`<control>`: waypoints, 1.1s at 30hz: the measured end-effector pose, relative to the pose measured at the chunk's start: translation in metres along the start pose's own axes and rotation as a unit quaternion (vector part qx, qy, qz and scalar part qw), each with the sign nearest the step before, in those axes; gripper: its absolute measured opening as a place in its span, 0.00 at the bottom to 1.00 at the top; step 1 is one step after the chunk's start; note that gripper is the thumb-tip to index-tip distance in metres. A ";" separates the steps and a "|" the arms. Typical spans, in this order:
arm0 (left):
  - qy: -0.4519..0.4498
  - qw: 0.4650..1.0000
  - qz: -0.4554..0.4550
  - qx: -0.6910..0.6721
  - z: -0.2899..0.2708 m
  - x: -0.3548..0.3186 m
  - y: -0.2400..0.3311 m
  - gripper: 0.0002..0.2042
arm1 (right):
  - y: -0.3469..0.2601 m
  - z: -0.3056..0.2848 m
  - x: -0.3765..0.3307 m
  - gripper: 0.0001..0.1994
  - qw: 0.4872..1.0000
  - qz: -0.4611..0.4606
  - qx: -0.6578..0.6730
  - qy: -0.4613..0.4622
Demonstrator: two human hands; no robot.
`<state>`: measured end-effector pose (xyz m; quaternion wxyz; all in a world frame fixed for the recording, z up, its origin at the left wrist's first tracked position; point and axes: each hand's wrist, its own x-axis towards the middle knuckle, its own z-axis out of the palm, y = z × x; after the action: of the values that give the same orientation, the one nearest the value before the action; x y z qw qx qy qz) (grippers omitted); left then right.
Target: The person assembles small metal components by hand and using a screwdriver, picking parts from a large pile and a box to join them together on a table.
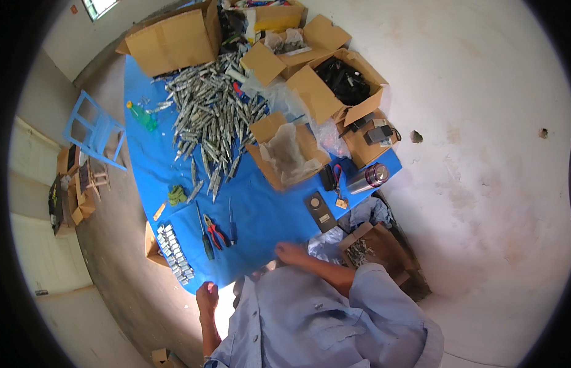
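While leaning over the blue surface (pixel 261 214), resting right hand (pixel 291 253) on its near edge, just beside crumpled pale cloth (pixel 325 240); fingers curling, grasp impossible to tell. Hanging left hand (pixel 207 299) below the rim, near a row of shiny metal blocks (pixel 173 253); clenched or loose, cannot tell. Probably risking a careless swing knocking those rim-hugging blocks onto the floor (pixel 113 257). Lying beyond: red-handled pliers (pixel 216 233), slim screwdriver (pixel 205 236), smooth steel flask (pixel 368 178), heap of silvery parts (pixel 215 116), cardboard boxes (pixel 175 40).

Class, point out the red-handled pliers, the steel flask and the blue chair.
Pliers (pixel 218 233), head view, on the red handles.
Flask (pixel 367 178), head view, middle of its steel body.
Chair (pixel 95 130), head view, on its blue frame.
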<state>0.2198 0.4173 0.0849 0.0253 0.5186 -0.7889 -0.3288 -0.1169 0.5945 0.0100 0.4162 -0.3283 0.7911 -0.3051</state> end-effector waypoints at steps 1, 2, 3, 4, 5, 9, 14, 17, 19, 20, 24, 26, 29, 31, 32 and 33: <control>-0.003 1.000 -0.009 -0.014 0.002 0.001 0.009 0.10 | -0.010 -0.005 0.004 0.14 1.000 0.001 -0.007 -0.022; -0.017 0.999 -0.023 -0.022 0.001 0.001 0.022 0.09 | -0.019 -0.011 0.009 0.15 0.999 0.002 -0.017 -0.045; -0.012 1.000 -0.022 -0.008 0.007 0.001 0.016 0.09 | -0.026 -0.012 0.016 0.16 0.997 -0.001 -0.025 -0.075; 0.006 1.000 0.004 -0.018 0.014 0.003 0.014 0.09 | -0.028 -0.014 0.023 0.15 0.997 -0.015 -0.057 -0.052; 0.005 1.000 0.013 0.001 0.019 0.008 0.011 0.09 | -0.029 -0.014 0.027 0.14 0.995 -0.026 -0.085 -0.032; 0.054 0.998 0.020 -0.022 0.020 0.013 0.023 0.09 | -0.047 -0.025 0.037 0.13 0.990 -0.057 -0.133 -0.001; 0.254 0.957 -0.116 -0.082 0.007 0.020 -0.039 0.07 | -0.046 -0.021 0.054 0.11 0.977 -0.101 -0.166 0.093; 0.321 0.919 -0.221 -0.057 -0.030 0.037 -0.072 0.12 | -0.039 -0.011 0.054 0.12 0.949 -0.178 -0.222 0.134; 0.296 0.895 -0.316 -0.108 -0.026 0.042 -0.118 0.19 | -0.034 0.001 0.071 0.13 0.933 -0.231 -0.243 0.135; 0.291 0.884 -0.348 -0.117 -0.017 0.041 -0.142 0.21 | -0.034 0.006 0.076 0.13 0.929 -0.242 -0.249 0.131; 0.256 0.799 -0.464 -0.285 0.013 0.055 -0.195 0.28 | -0.022 0.024 0.089 0.15 0.916 -0.259 -0.265 0.155; 0.254 0.777 -0.432 -0.381 0.027 0.056 -0.209 0.30 | -0.010 0.029 0.094 0.15 0.911 -0.264 -0.267 0.172; 0.278 0.762 -0.443 -0.383 0.036 0.058 -0.206 0.32 | 0.005 0.032 0.098 0.15 0.903 -0.270 -0.282 0.182; 0.319 0.760 -0.469 -0.318 0.027 0.067 -0.180 0.33 | 0.005 0.032 0.096 0.14 0.899 -0.265 -0.300 0.179; 0.314 0.758 -0.435 -0.371 0.034 0.058 -0.202 0.34 | 0.008 0.033 0.096 0.13 0.894 -0.274 -0.300 0.190; 0.291 0.786 -0.418 -0.351 0.038 0.055 -0.205 0.36 | 0.011 0.034 0.095 0.12 0.888 -0.281 -0.301 0.204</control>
<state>0.3442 0.3399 -0.0733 0.2938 0.8238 -0.2808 -0.3953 -0.1324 0.5206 -0.0574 0.0241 -0.5770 0.7870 -0.2172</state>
